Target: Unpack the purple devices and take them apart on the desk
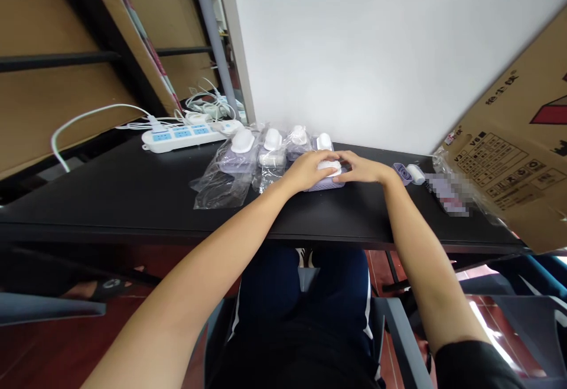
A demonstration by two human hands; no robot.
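Both my hands meet over a lilac, perforated box-like item (326, 185) with a white ridged oval piece (330, 167) on top, at the back middle of the black table. My left hand (310, 169) curls round the white piece from the left. From the right, my right hand (359, 167) closes on the same item with thumb and fingers. Just behind stands a similar lilac item with a white top (324, 141). Left of my hands are several more like it, such as a bagged lilac item (243, 151) in clear plastic. My fingers hide part of the held item.
A white power strip (186, 136) with cables lies at the back left. On the right are a small lilac tray (402, 173), a white cylinder (415, 174) and a blurred-out item (449, 194). A large cardboard box (509, 141) leans at the right. A white wall (354, 52) rises behind.
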